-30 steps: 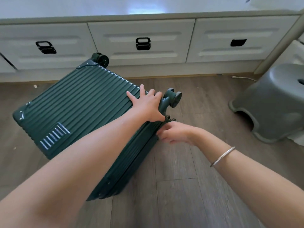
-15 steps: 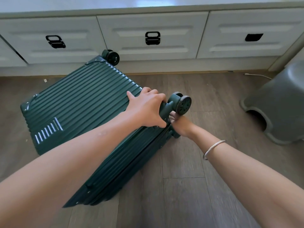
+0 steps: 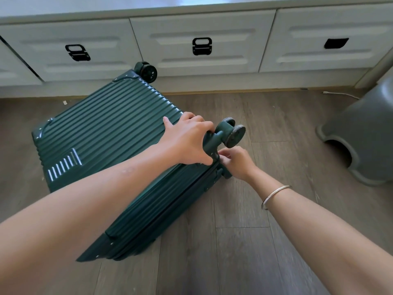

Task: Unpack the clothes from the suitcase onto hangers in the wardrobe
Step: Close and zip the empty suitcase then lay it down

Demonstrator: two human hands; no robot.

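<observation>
Above floor (image 3: pixel 255 241), left hand (image 3: pixel 189 141) grips suitcase (image 3: pixel 110 133) corner, right hand (image 3: pixel 238 162) pinches its side.

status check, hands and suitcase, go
Left hand grips suitcase corner by wheel. Right hand pinches at its side seam. Suitcase shut, on floor. Grey stool apart, right.

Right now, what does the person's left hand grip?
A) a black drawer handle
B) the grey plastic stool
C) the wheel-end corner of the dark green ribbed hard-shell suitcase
C: the left hand curls over the corner of the dark green ribbed hard-shell suitcase beside its wheel.
</observation>
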